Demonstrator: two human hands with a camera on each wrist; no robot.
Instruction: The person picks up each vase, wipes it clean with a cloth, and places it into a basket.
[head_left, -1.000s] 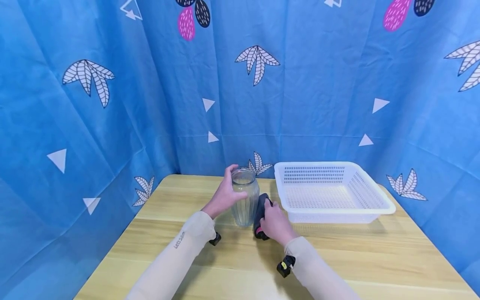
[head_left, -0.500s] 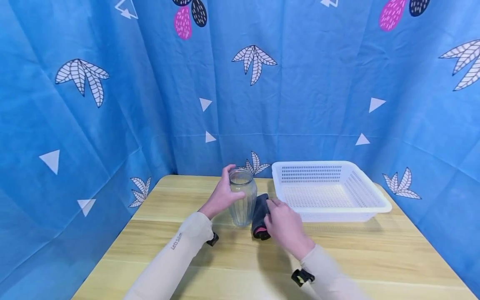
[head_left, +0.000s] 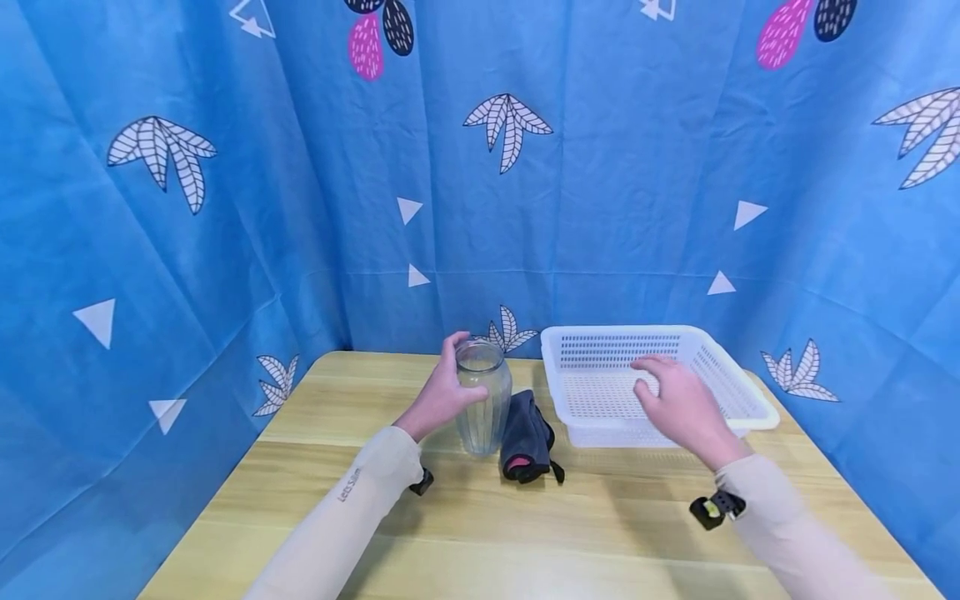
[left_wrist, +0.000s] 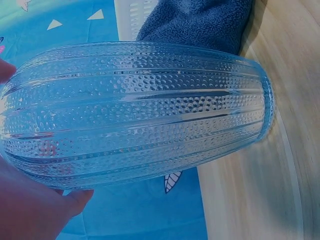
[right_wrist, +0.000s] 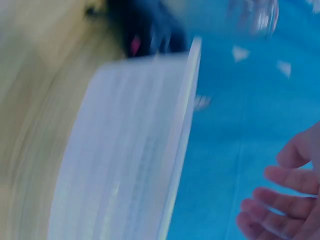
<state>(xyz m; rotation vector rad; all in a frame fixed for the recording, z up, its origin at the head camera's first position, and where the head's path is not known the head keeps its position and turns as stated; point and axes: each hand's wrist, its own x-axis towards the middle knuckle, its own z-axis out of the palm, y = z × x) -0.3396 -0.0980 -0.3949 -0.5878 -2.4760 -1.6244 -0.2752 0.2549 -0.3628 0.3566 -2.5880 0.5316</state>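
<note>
A clear ribbed glass vase [head_left: 483, 417] stands upright on the table. My left hand [head_left: 441, 397] holds it around the upper part, thumb on the near side. In the left wrist view the dimpled glass vase [left_wrist: 150, 115] fills much of the picture. Right beside its base lies a folded dark grey cloth [head_left: 523, 437] with black edging, a pink patch and a small black loop. Over the white basket, my right hand [head_left: 684, 406] hovers with nothing in it. Its fingers are loosely bent in the right wrist view, where the hand [right_wrist: 285, 205] shows at the right edge.
The white perforated plastic basket [head_left: 630, 435] stands at the back right of the wooden table [head_left: 525, 542]. A blue patterned curtain [head_left: 637, 208] hangs behind the table and along both sides.
My right hand has let go of the dark cloth and moved right, over the basket. The cloth stays beside the vase. My left hand keeps its hold on the vase.
</note>
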